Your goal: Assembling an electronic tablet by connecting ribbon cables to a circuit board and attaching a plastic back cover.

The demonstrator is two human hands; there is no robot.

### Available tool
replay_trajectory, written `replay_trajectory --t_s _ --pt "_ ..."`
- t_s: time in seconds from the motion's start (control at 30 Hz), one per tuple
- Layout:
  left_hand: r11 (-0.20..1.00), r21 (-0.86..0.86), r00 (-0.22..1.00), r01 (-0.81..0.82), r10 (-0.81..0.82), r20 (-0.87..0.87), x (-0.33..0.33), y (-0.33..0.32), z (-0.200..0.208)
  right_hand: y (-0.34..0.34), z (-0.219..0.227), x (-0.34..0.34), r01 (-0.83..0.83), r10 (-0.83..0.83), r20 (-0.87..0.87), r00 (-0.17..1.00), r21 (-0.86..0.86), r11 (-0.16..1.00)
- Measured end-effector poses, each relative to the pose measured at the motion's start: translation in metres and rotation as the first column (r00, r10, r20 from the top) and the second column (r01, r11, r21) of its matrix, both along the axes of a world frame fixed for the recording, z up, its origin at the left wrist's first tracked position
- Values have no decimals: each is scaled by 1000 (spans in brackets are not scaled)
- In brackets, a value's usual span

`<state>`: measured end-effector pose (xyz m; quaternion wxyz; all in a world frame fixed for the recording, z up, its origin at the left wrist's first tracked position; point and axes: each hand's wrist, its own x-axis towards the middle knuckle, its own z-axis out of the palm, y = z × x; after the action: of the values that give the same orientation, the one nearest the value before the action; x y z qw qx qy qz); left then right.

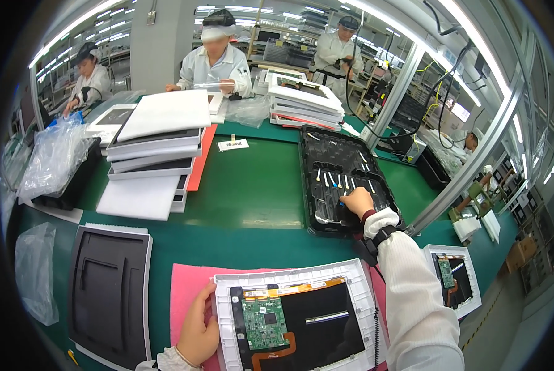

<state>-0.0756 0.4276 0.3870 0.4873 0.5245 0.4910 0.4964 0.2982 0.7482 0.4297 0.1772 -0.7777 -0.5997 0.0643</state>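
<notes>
A white-framed display panel (292, 272) lies on a pink mat (187, 278) in front of me, its inner side up. On it are a green circuit board (266, 321), an orange ribbon cable (289, 346) and a pale strip (326, 318). My left hand (198, 326) grips the panel's left edge. My right hand (357, 202) reaches forward into a black plastic tray (308, 185) that holds several small white and blue-ended strips (334, 180). Its fingers are pinched together over the tray; whatever sits between them is hidden.
A grey foam-lined white tray (110, 297) lies at left, behind it a stack of white foam sheets and panels (156, 148). A second open panel (453, 281) lies at right beside a metal post (434, 198). Clear plastic bags (54, 161) sit far left. Co-workers stand across the bench.
</notes>
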Motion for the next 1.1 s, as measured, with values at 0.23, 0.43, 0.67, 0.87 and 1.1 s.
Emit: replay_trajectory --t_s 0.23,0.43,0.67,0.87,1.1 --pt "1000 -12 1000 7 -7 -10 1 0 11 -2 4 -4 -62 63 -41 997 12 998" --pt "1000 6 999 1 -1 -47 0 -2 3 -1 -5 -2 -44 44 -70 997 4 999" --pt "1000 4 998 -10 10 -64 -1 -1 11 3 -11 -2 -43 48 -39 998 113 993" --pt "1000 0 998 -21 21 -51 0 0 7 12 -20 9 -59 65 -52 996 111 992" --pt "999 51 996 -13 17 -83 1 1 8 9 -17 14 -109 119 -158 980 75 991"
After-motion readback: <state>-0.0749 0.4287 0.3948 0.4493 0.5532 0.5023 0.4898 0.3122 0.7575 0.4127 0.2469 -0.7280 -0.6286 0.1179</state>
